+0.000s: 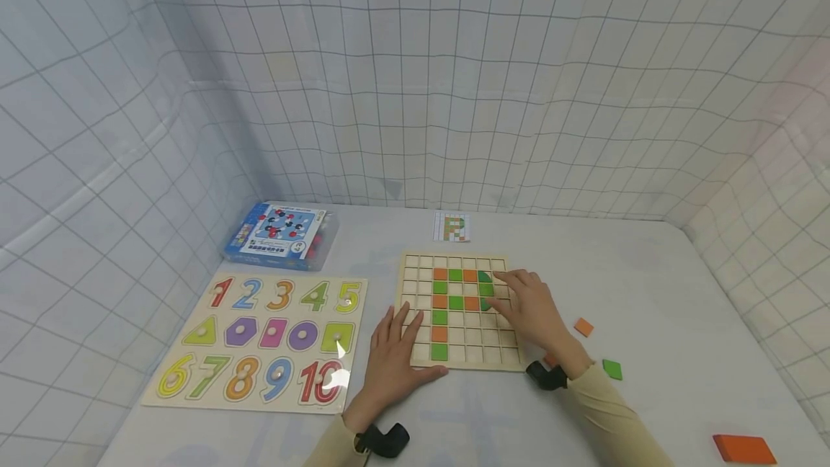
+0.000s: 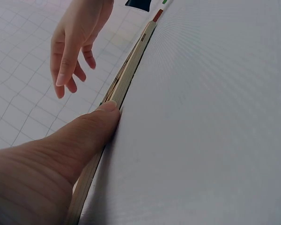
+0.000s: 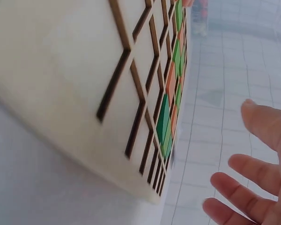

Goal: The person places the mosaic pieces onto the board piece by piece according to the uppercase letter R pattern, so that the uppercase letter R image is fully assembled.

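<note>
A wooden grid board point(image 1: 476, 355) lies on the table, with orange and green square tiles point(image 1: 456, 303) and darker green rounded pieces point(image 3: 163, 117) set in its cells. They form a shape like a letter P. My left hand point(image 1: 392, 362) rests at the board's left front corner, fingers spread along the side. In the left wrist view its thumb point(image 2: 91, 124) touches the board's edge. Over the right part of the board hovers my right hand point(image 1: 532, 308), its fingers apart and relaxed. The right wrist view shows nothing between those fingers.
Right of the board lie a loose orange tile point(image 1: 583, 326), a green tile point(image 1: 612, 369) and an orange block point(image 1: 744, 449). A printed pattern card point(image 1: 452, 227) sits behind it. Leftward are a number puzzle point(image 1: 259, 344) and a blue boxed set point(image 1: 282, 235).
</note>
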{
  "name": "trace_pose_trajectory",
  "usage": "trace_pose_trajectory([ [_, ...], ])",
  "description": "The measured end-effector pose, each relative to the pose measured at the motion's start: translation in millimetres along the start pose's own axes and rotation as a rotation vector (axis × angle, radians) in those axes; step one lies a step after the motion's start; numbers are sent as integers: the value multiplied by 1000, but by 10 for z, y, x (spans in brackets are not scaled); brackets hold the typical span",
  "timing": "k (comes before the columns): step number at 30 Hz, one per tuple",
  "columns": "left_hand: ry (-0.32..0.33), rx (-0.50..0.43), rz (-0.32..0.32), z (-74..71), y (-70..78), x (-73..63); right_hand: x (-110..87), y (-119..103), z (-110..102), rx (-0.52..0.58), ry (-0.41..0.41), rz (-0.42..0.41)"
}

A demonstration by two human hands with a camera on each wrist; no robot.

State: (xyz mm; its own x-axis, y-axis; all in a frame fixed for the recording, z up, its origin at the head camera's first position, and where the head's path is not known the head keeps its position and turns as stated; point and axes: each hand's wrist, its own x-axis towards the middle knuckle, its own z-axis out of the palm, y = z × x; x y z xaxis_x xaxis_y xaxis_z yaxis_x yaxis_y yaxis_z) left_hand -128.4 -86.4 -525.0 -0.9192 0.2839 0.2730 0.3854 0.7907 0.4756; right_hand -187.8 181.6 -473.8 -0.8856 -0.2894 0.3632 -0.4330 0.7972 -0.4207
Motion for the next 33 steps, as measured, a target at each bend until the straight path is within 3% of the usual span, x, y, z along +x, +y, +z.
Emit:
trace_pose_trajectory([
  [8,-7,1,-10,4,0,-5,-110,143,-134,19,160,8],
  [21,-2,2,-5,3,-12,-2,-322,446,-297,-1,328,31],
  [27,-7,3,-6,-2,-12,-1,-407,546,-345,-64,345,92],
  [33,-15,-1,-11,-4,-1,2,-495,579,-422,-105,295,194],
])
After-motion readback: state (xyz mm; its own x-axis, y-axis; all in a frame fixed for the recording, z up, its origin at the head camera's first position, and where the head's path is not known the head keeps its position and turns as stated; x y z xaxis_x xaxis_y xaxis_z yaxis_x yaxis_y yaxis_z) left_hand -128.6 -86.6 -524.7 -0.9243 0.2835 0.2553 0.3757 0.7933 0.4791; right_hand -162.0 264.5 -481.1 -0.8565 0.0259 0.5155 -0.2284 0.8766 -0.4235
